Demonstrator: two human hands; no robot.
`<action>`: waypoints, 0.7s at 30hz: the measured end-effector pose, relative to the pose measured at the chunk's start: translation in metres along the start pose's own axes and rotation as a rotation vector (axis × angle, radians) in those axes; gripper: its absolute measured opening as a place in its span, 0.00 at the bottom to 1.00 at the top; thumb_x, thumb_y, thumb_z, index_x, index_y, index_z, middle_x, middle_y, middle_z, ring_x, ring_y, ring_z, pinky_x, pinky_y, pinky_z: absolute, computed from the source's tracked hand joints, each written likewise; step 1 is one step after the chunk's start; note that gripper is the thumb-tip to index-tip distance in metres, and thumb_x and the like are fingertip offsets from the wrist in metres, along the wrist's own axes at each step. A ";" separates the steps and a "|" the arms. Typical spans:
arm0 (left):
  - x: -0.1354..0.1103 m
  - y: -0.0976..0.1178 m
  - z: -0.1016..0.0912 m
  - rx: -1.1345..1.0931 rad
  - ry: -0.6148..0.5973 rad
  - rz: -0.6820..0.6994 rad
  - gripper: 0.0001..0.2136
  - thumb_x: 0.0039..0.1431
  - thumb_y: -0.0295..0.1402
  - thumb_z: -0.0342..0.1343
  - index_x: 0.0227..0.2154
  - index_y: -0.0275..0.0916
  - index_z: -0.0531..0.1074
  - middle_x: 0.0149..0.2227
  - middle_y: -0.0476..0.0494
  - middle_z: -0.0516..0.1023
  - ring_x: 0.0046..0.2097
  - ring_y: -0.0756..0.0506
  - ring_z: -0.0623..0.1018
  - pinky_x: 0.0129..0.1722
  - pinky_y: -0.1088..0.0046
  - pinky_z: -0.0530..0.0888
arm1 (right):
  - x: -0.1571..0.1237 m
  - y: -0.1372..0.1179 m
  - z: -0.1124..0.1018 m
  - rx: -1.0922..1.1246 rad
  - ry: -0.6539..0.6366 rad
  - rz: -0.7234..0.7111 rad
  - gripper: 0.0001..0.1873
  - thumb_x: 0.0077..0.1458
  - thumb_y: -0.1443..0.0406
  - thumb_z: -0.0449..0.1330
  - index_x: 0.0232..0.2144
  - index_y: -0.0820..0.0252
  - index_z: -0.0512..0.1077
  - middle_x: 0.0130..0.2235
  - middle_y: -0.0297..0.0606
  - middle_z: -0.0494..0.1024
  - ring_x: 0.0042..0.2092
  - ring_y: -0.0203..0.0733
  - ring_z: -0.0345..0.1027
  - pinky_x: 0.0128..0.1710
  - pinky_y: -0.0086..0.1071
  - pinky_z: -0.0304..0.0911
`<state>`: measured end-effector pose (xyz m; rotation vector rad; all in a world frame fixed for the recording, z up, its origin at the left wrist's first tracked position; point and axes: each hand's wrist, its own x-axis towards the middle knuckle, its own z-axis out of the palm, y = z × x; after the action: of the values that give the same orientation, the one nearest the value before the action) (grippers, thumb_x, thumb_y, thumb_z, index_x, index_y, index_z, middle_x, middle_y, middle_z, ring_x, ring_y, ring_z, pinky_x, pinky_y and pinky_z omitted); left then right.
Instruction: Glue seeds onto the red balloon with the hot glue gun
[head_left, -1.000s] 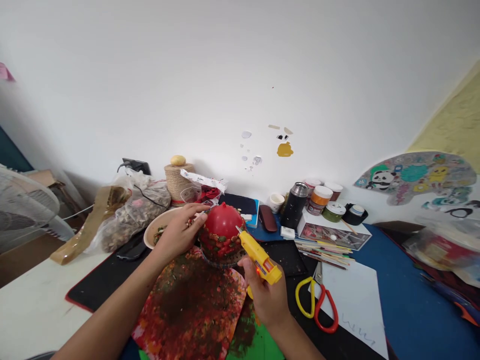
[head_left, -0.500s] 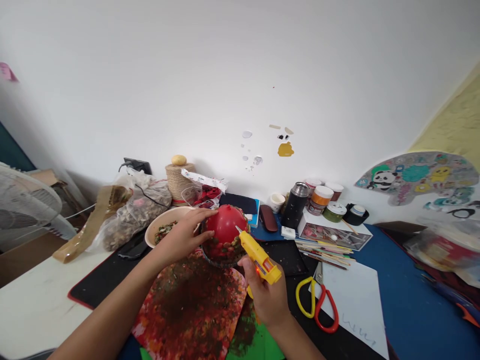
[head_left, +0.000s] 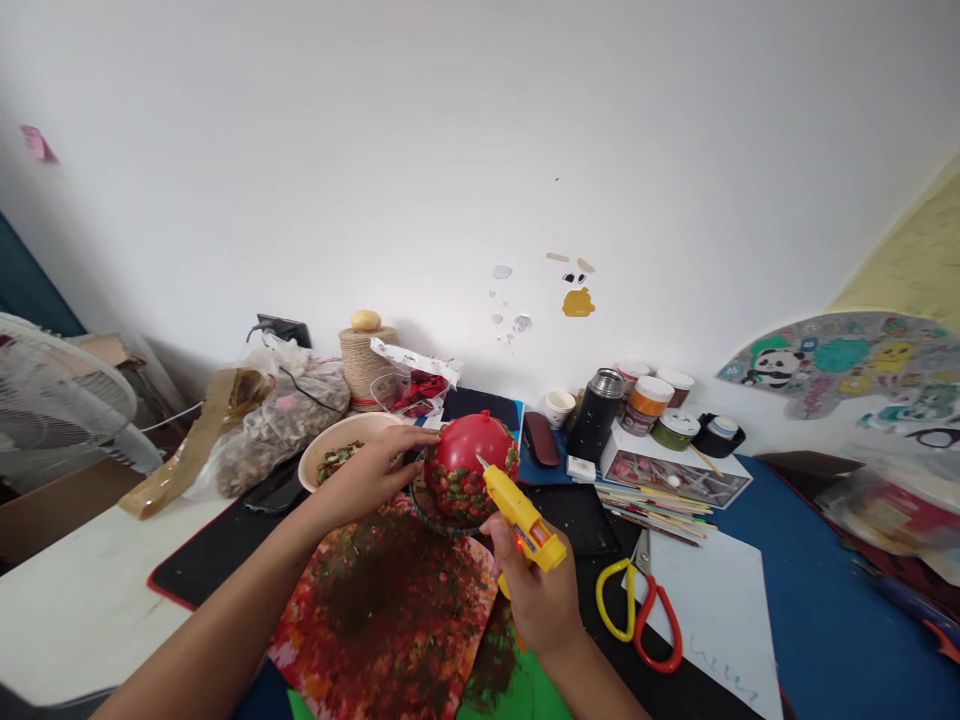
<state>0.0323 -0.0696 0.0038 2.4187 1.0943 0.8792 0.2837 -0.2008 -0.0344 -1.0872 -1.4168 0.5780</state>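
My right hand [head_left: 532,590] grips a yellow hot glue gun [head_left: 521,515], its nozzle touching a red balloon [head_left: 469,465] whose lower part is covered with red and green seeds. My left hand [head_left: 367,475] is curled against the balloon's left side, tilting it over a small bowl [head_left: 442,520] beneath it. Under both lies a paint-stained sheet [head_left: 382,620] smeared red, brown and green.
A cream bowl of seeds [head_left: 334,455], a plastic bag of shells [head_left: 277,425] and a twine spool [head_left: 365,360] stand at the back left. Scissors [head_left: 637,605], white paper [head_left: 712,600], pencils [head_left: 652,500], a flask [head_left: 595,425] and paint jars [head_left: 649,400] lie to the right. A fan [head_left: 56,410] is far left.
The balloon has tilted to the right, showing more of its seed-covered side. My left hand slid round its left flank. The glue gun stayed at the balloon.
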 end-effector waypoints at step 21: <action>-0.016 -0.039 -0.081 -0.272 0.817 -0.327 0.16 0.72 0.46 0.51 0.52 0.43 0.75 0.24 0.56 0.63 0.27 0.49 0.66 0.28 0.71 0.67 | 0.002 -0.011 0.000 -0.053 -0.021 -0.118 0.23 0.74 0.50 0.60 0.33 0.58 0.81 0.28 0.37 0.80 0.28 0.42 0.74 0.29 0.32 0.70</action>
<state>-0.0509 -0.0521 0.0377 1.5915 1.4459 1.8165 0.2812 -0.2036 -0.0243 -1.0336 -1.5114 0.4705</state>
